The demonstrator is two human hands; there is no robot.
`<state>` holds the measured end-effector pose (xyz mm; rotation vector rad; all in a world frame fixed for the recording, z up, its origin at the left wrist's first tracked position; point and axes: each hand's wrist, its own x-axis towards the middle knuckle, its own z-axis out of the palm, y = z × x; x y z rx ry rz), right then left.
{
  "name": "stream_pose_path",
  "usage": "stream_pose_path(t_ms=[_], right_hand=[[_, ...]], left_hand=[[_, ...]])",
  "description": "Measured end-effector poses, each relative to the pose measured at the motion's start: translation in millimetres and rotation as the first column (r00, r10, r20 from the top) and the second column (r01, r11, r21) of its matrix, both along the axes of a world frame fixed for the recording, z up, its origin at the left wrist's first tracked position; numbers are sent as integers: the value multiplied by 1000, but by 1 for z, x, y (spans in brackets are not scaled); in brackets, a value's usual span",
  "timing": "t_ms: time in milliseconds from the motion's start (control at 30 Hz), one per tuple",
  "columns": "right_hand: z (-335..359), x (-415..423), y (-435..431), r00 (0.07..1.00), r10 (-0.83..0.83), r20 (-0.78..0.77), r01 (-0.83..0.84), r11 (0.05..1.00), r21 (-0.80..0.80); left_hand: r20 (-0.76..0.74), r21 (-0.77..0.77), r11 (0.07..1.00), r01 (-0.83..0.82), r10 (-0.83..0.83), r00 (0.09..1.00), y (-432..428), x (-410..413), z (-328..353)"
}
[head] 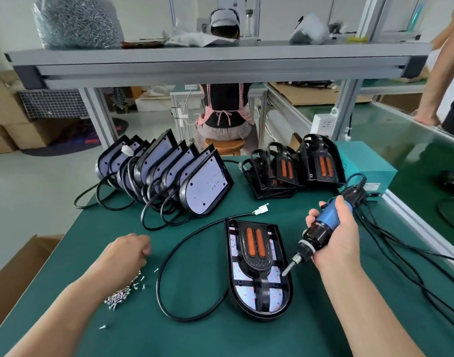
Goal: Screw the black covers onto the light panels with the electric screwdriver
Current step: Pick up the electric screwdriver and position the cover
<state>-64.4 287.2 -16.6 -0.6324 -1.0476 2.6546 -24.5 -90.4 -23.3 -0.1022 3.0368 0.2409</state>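
Observation:
A light panel (277,300) lies flat on the green mat with a black cover (256,256) bearing two orange strips set on it. My right hand (334,243) grips the blue and black electric screwdriver (321,228), its bit tip just over the panel's right edge. My left hand (129,253) hovers with curled fingers over a pile of small silver screws (120,295); whether it pinches a screw is hidden.
Several bare light panels (205,186) stand in a row at the back with coiled black cables. Several black covers (316,161) stand stacked at back right beside a teal box (367,163). Screwdriver cords (401,243) trail right. Another person's arm (442,73) leans at far right.

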Motion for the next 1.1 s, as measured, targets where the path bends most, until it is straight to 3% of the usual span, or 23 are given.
stream_pose_path(t_ms=[200, 300, 433, 533, 633, 700, 800, 900, 967, 1100], right_hand=[[19, 2, -5, 993, 42, -112, -22, 985, 173], [24, 2, -7, 981, 70, -179, -19, 961, 274], [27, 2, -9, 962, 113, -248, -9, 923, 386], [28, 3, -11, 955, 112, -273, 17, 902, 431], [28, 3, -13, 958, 79, -277, 55, 894, 445], [28, 3, -14, 961, 48, -273, 76, 901, 428], [29, 2, -15, 966, 13, -257, 91, 917, 387], [33, 1, -18, 966, 4, -260, 88, 935, 342], [37, -1, -21, 959, 15, -282, 81, 942, 326], [56, -8, -31, 941, 32, -336, 67, 958, 277]], left_hand=[[-1, 13, 1000, 10, -10, 1000, -2, 1, 2], [-123, 39, 998, 41, -36, 992, -1, 5, 0], [-317, 185, 981, 55, 7, 948, 5, 5, 6], [-292, 248, 969, 25, 50, 955, 13, 6, 7], [-276, 441, 897, -35, 172, 946, 19, 10, 8], [-237, 630, 772, -82, 292, 927, 27, 13, 10], [-78, 912, 400, -94, 394, 916, 46, 14, 15], [40, 993, 92, -76, 343, 939, 73, 14, 21], [72, 997, -20, -69, 297, 952, 93, 16, 26], [133, 986, -124, -109, 207, 969, 131, 19, 34]])
